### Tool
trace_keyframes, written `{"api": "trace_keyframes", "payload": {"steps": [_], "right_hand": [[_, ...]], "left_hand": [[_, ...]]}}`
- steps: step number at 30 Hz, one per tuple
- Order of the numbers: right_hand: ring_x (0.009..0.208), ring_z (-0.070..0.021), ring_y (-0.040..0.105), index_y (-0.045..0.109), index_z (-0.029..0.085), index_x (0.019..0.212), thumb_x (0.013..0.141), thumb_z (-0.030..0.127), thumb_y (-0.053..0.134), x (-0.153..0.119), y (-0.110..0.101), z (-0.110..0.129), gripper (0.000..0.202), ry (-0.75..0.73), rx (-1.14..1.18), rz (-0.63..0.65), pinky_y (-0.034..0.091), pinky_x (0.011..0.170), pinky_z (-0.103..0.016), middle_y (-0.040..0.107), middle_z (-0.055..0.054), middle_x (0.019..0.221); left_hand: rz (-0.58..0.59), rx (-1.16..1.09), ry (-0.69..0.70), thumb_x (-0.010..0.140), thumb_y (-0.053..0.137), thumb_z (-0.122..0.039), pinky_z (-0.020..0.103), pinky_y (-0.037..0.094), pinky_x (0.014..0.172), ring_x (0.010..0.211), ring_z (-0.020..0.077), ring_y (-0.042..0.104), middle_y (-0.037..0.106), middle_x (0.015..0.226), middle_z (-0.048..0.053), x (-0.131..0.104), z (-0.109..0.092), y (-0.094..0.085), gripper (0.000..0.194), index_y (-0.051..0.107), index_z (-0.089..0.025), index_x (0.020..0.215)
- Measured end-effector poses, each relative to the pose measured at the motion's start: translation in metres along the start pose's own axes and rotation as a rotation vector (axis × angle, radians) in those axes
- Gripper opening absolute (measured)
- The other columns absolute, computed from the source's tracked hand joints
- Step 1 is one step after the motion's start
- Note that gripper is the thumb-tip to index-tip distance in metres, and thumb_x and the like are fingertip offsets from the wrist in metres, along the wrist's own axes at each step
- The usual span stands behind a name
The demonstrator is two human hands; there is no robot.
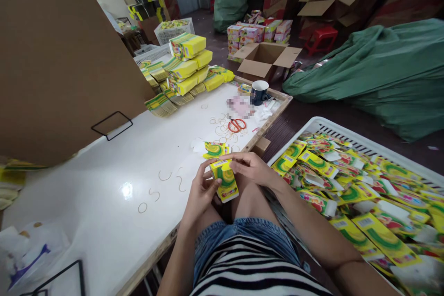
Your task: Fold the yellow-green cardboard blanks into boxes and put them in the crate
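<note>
A small yellow and green printed carton (227,182) is held up over my lap, near the table's front edge. My left hand (204,182) grips its left side, thumb on the front face and fingers behind. At the carton's top edge, my right hand (248,166) pinches with its fingertips; what lies behind them is hidden. Another yellow and green carton (215,149) lies on the white table (104,194) just beyond my hands, beside a scrap of white paper.
Orange-handled scissors (237,125) and several rubber bands lie on the table. A dark mug (259,92) stands at the far corner. Stacked yellow cartons (187,67) are at the back. To my right is a white basket (314,122) of folded cartons. A cardboard sheet (69,64) rises at left.
</note>
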State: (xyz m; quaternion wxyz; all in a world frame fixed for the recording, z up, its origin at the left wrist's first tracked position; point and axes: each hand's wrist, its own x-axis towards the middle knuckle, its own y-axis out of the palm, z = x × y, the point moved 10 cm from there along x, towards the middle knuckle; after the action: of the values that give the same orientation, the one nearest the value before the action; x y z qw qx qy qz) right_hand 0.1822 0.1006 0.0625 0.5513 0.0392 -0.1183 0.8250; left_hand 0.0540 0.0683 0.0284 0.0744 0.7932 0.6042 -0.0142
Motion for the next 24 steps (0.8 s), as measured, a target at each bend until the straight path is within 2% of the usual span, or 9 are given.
{"api": "trace_keyframes", "payload": {"steps": [3,6,14,18,24], "right_hand": [[0.051,-0.0113,0.045,0.062,0.021,0.116,0.081,0.022,0.062,-0.002,0.004,-0.010,0.035,0.111,-0.083,0.018,0.034,0.050,-0.021,0.048,0.008,0.056],[0.048,-0.0104,0.042,0.061,0.023,0.105,0.075,0.012,0.060,-0.002,-0.002,-0.010,0.032,0.126,-0.278,-0.056,0.031,0.051,-0.022,0.042,0.010,0.052],[0.049,-0.0128,0.044,0.052,0.023,0.106,0.073,0.015,0.063,-0.002,0.003,-0.019,0.035,0.227,-0.486,-0.061,0.030,0.053,-0.024,0.042,0.008,0.056],[0.055,-0.0154,0.051,0.052,0.023,0.107,0.074,0.016,0.062,-0.002,0.003,-0.022,0.035,0.239,-0.515,-0.087,0.030,0.053,-0.024,0.051,0.005,0.061],[0.059,-0.0182,0.057,0.051,0.022,0.109,0.078,0.018,0.060,-0.003,0.003,-0.021,0.033,0.246,-0.596,-0.064,0.034,0.055,-0.026,0.060,-0.001,0.071]], "left_hand": [[0.015,0.009,-0.011,0.084,0.067,-0.029,0.030,0.059,0.072,0.091,0.0234,0.071,0.069,0.115,0.011,0.001,0.003,0.006,0.053,0.044,-0.026,0.131],[0.061,-0.027,-0.028,0.085,0.066,-0.028,0.030,0.058,0.074,0.095,0.0232,0.070,0.066,0.120,0.011,0.001,0.006,0.012,0.054,0.043,-0.026,0.133],[0.039,-0.023,-0.041,0.083,0.066,-0.028,0.027,0.058,0.068,0.083,0.0200,0.071,0.068,0.116,0.011,0.002,0.008,0.014,0.056,0.041,-0.025,0.133],[-0.003,-0.014,-0.050,0.083,0.065,-0.027,0.025,0.057,0.061,0.072,0.0164,0.070,0.068,0.115,0.009,0.002,0.010,0.014,0.057,0.040,-0.026,0.134],[0.006,-0.018,-0.058,0.081,0.066,-0.025,0.026,0.056,0.060,0.074,0.0181,0.071,0.069,0.114,0.010,0.004,0.010,0.015,0.057,0.042,-0.025,0.132]]}}
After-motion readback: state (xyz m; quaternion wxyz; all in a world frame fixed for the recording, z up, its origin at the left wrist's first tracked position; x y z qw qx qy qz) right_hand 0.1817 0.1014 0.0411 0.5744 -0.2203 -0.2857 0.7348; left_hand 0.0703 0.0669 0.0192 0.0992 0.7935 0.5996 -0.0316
